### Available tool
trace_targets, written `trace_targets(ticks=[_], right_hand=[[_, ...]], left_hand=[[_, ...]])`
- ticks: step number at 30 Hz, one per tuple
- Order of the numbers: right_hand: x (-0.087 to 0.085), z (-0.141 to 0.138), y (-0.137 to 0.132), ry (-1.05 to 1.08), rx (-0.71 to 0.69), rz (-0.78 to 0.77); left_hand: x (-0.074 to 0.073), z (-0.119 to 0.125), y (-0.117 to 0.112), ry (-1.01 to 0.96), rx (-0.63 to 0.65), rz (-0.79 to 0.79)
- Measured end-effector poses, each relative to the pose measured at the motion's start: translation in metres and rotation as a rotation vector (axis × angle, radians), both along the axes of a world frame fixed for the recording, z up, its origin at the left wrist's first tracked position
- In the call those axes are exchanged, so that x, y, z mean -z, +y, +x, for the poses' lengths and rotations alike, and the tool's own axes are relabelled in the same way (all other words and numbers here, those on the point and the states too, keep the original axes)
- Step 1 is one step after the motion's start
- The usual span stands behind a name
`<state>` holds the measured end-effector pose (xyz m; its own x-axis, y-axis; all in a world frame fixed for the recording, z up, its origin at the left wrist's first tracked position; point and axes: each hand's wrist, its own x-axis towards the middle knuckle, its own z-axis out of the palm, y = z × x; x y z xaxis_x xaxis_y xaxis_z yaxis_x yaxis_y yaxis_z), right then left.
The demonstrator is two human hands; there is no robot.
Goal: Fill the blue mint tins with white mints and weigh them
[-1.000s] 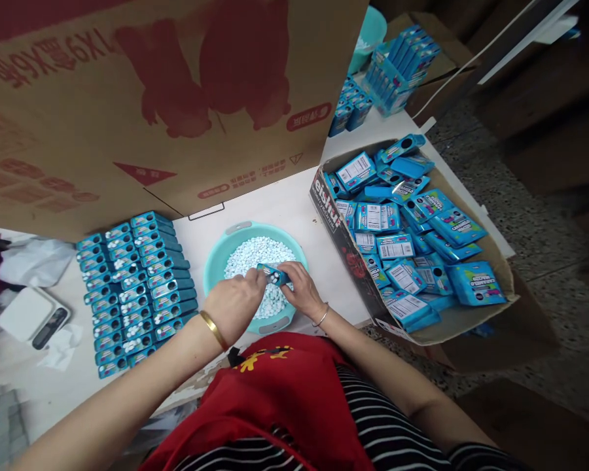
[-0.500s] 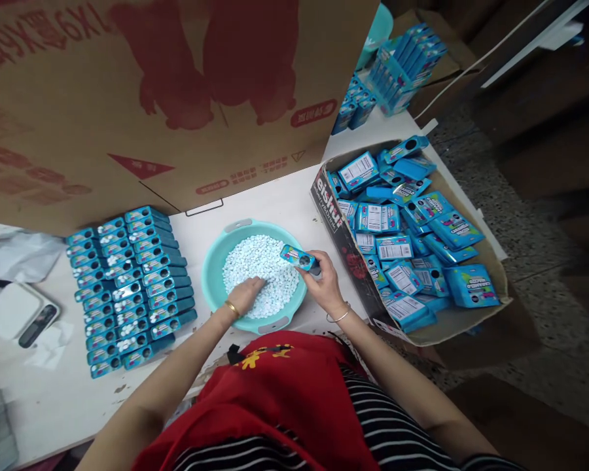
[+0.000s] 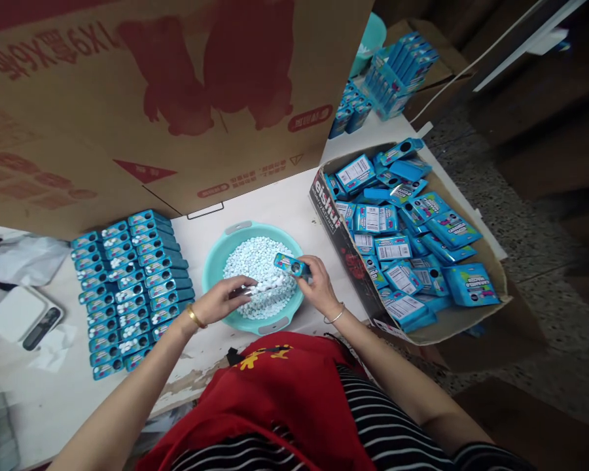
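Observation:
A turquoise basin holds a heap of small pale-blue candies. Over it, my left hand is closed on the end of a slim, shiny scoop; candies lie along it, and its exact form is blurred. Beyond the scoop, my right hand grips a small blue candy box above the basin's right side. This box is tilted, with a dark round hole in its top face towards me.
Rows of blue boxes stand at left, several with candies on top. A white scale lies farther left. At right is a carton of loose blue boxes. A big cardboard box walls off the back.
My left hand has lifted out of the candies and moved left, bringing up the loaded scoop. The candy box in my right hand has shifted slightly left and down.

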<state>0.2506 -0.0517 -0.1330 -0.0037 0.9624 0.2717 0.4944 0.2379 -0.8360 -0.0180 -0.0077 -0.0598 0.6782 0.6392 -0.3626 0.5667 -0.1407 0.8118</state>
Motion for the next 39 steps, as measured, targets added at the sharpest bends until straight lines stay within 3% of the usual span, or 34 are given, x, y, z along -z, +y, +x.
trace_targets(ticks=[3,5,10,14,17,19,21,24,27,30,33,36,39], right_hand=[[0.002,-0.009,-0.001,-0.055,-0.104,0.052],[0.003,-0.017,-0.002,-0.067,-0.154,0.066],[0.007,-0.03,-0.004,-0.058,-0.193,0.08],[0.01,-0.031,-0.004,-0.029,-0.176,0.08],[0.011,-0.025,-0.003,0.005,-0.126,0.055],[0.01,-0.019,-0.002,0.021,-0.079,0.038],[0.006,-0.011,-0.001,0.032,-0.028,0.027],[-0.001,-0.001,0.001,0.054,0.043,0.008],[-0.006,0.005,0.001,0.08,0.093,-0.018],[-0.008,0.008,-0.001,0.096,0.13,-0.046],[-0.006,0.009,-0.003,0.102,0.152,-0.076],[-0.005,0.009,-0.006,0.113,0.147,-0.101],[-0.004,0.009,-0.008,0.104,0.127,-0.092]], left_hand=[[-0.038,0.009,0.013,0.151,0.085,0.111],[-0.057,0.022,0.017,0.329,0.171,0.189],[-0.089,0.065,0.006,0.726,0.309,0.347],[-0.104,0.075,-0.004,0.779,0.314,0.433],[-0.084,0.056,0.008,0.758,0.199,0.469],[-0.049,0.038,0.02,0.736,0.062,0.454],[-0.005,0.024,0.027,0.703,-0.041,0.352],[0.057,0.022,0.02,0.644,-0.033,0.262],[0.094,0.033,-0.007,0.516,0.015,0.177],[0.107,0.043,-0.034,0.362,0.038,0.09],[0.107,0.041,-0.044,0.234,0.019,0.015],[0.094,0.029,-0.041,0.141,-0.014,-0.027],[0.067,0.014,-0.031,0.069,-0.049,-0.025]])
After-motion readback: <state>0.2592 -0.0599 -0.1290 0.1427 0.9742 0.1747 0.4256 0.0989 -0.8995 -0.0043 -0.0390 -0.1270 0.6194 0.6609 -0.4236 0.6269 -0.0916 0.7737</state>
